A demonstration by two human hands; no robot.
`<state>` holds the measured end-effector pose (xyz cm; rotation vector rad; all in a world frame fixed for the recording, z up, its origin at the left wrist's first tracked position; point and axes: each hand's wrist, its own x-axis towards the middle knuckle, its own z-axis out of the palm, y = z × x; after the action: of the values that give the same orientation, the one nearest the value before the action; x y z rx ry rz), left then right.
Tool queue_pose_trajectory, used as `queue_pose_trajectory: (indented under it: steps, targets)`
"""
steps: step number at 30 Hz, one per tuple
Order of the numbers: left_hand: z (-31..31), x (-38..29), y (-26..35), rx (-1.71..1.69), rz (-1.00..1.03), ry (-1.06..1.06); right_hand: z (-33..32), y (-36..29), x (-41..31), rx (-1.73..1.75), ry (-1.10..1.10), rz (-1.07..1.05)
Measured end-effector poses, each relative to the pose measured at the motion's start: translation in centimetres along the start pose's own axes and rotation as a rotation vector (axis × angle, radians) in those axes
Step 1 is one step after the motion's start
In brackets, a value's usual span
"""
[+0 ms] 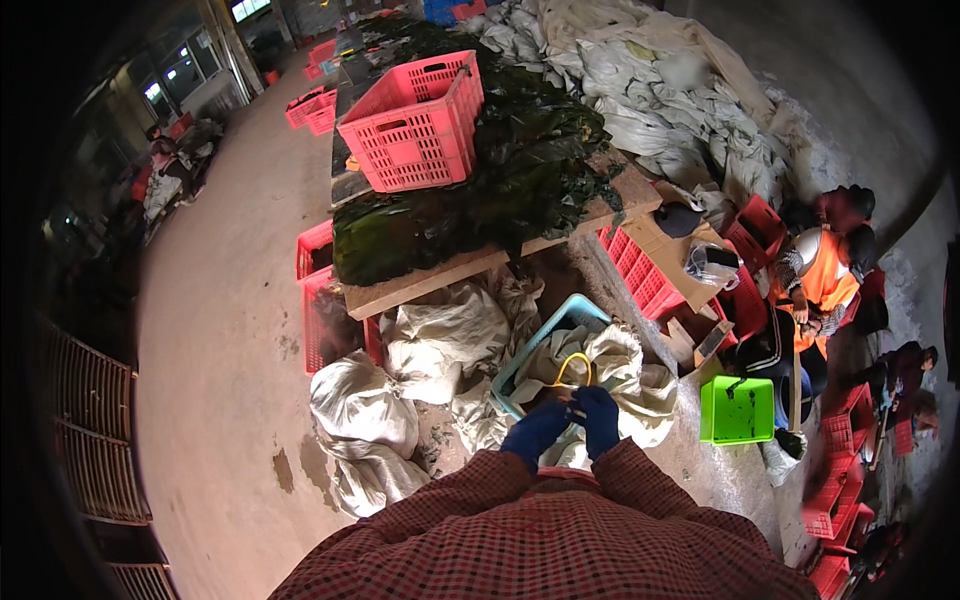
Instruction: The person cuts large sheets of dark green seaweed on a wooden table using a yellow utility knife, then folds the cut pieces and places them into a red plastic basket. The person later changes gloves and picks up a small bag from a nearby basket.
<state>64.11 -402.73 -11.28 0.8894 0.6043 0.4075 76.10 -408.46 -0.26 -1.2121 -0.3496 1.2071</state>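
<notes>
My left hand (pixel 536 433) and my right hand (pixel 594 420), both in blue gloves, meet close in front of my body. Their fingers come together around something small that I cannot make out. Just beyond them a yellow loop (pixel 575 358), perhaps a cord or handle, stands up over a light blue plastic basket (pixel 517 369). White woven sacks (pixel 616 352) lie in the basket and hang over its right side. Past the basket is a wooden table (pixel 427 281) spread with dark green, wet-looking leaves, seemingly kelp (pixel 420 225), on which a pink plastic crate (pixel 420 127) stands.
Filled white sacks (pixel 364 405) lie on the floor at the left, near red crates (pixel 309 330). To the right are a bright green tub (pixel 737 411), a cardboard sheet (pixel 667 247) and a seated person in an orange vest (pixel 825 274). More sacks (pixel 660 112) are heaped behind the table.
</notes>
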Motion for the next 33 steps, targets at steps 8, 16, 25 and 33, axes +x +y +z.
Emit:
queue_pose_trajectory:
  steps: [8,16,25,33]
  targets:
    - [1.6,-1.9,4.7,-0.629,0.125,0.329,3.4,-3.6,4.3,-0.438,-0.352,-0.088]
    - [5.7,-2.2,8.7,-0.395,0.119,0.474,1.7,0.2,7.7,-0.406,-0.459,-0.289]
    - [4.3,-2.4,6.8,-0.563,0.177,0.450,1.7,2.0,8.3,-1.218,-0.504,-1.037]
    - [1.2,-4.1,6.7,0.153,0.004,0.664,7.1,-3.5,4.0,-0.534,-0.733,-0.170]
